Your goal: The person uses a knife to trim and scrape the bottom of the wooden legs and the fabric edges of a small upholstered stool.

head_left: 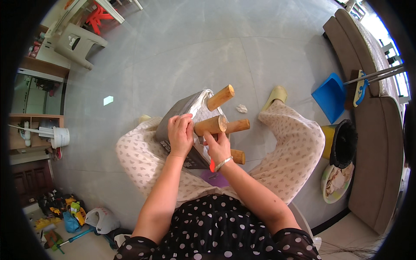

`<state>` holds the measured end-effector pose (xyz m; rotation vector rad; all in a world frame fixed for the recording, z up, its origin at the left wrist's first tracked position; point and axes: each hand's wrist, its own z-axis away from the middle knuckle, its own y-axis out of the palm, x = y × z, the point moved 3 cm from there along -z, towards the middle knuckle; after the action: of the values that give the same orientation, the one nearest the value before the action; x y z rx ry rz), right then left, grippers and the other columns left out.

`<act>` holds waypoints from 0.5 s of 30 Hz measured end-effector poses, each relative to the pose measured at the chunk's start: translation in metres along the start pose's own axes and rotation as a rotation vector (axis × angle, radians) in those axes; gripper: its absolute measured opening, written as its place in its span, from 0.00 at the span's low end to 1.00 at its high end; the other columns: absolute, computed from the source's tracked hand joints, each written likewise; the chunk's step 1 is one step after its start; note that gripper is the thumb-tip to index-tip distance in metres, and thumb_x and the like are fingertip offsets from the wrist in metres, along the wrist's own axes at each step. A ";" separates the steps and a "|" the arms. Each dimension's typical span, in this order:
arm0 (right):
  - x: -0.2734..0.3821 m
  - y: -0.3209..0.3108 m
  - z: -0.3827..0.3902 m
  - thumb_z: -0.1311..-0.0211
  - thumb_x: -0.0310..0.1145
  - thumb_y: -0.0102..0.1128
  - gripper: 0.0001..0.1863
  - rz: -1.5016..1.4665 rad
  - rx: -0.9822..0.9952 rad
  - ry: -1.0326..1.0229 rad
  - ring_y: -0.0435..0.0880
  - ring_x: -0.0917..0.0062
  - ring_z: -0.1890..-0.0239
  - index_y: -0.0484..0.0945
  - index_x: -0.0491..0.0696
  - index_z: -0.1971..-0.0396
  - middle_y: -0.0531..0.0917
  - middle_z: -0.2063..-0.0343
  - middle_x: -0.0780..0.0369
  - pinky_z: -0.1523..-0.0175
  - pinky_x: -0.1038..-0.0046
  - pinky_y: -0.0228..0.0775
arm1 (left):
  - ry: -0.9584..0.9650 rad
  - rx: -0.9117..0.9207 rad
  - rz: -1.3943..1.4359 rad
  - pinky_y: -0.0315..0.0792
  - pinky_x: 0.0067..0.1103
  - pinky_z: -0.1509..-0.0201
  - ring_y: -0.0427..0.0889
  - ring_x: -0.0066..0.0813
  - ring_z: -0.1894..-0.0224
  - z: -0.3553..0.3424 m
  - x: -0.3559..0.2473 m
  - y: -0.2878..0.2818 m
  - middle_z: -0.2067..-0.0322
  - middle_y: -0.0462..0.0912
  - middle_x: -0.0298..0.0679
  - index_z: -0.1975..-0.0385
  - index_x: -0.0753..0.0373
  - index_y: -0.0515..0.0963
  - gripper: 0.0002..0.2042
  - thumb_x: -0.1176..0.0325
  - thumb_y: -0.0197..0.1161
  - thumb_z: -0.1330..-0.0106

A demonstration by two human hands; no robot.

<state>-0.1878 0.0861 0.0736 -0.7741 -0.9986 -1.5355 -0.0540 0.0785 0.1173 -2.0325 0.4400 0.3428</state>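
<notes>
A small padded stool (184, 108) rests on its side between my knees, its several round wooden legs (222, 96) pointing to the right. Grey fabric covers the seat, and its white underside faces the legs. My left hand (180, 135) is closed with its fingertips pinching the cover's edge beside the nearest leg. Just below that leg, my right hand (218, 148) has its fingers bent in against the underside. A red-orange piece (212, 165) sticks out under the right palm by the bracelet; the rest of it is hidden.
A crumpled white scrap (242, 108) lies on the grey floor beyond the legs. At right are a blue dustpan (330, 99), a broom (359, 89), a black-lined bin (343, 143), a basin (329, 197) and a brown sofa (379, 130). A plastic stool (78, 43) stands far left.
</notes>
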 end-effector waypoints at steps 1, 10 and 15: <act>-0.015 -0.005 0.004 0.38 0.39 0.55 0.16 0.037 0.021 0.028 0.72 0.84 0.81 0.73 0.40 0.61 0.76 0.77 0.65 0.81 0.81 0.60 | -0.001 -0.004 0.019 0.66 0.30 0.51 0.72 0.40 0.58 -0.002 0.003 0.003 0.60 0.80 0.35 0.68 0.60 0.72 0.03 0.75 0.56 0.39; -0.018 -0.014 0.037 0.40 0.23 0.47 0.04 0.698 0.279 -0.528 0.78 0.60 0.81 0.69 0.43 0.66 0.77 0.81 0.54 0.75 0.62 0.69 | -0.164 -0.011 0.084 0.67 0.30 0.52 0.73 0.42 0.58 0.000 0.029 -0.003 0.59 0.79 0.41 0.68 0.63 0.70 0.02 0.75 0.55 0.38; -0.008 -0.007 0.024 0.45 0.24 0.48 0.05 1.014 0.396 -0.464 0.80 0.55 0.77 0.66 0.43 0.68 0.80 0.79 0.50 0.73 0.58 0.72 | -0.144 -0.003 0.067 0.67 0.30 0.52 0.72 0.41 0.57 0.006 0.018 -0.005 0.59 0.78 0.42 0.68 0.63 0.69 0.04 0.78 0.55 0.40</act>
<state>-0.1939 0.1116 0.0762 -1.1268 -0.9539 -0.2790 -0.0356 0.0829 0.1107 -1.9840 0.4188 0.5270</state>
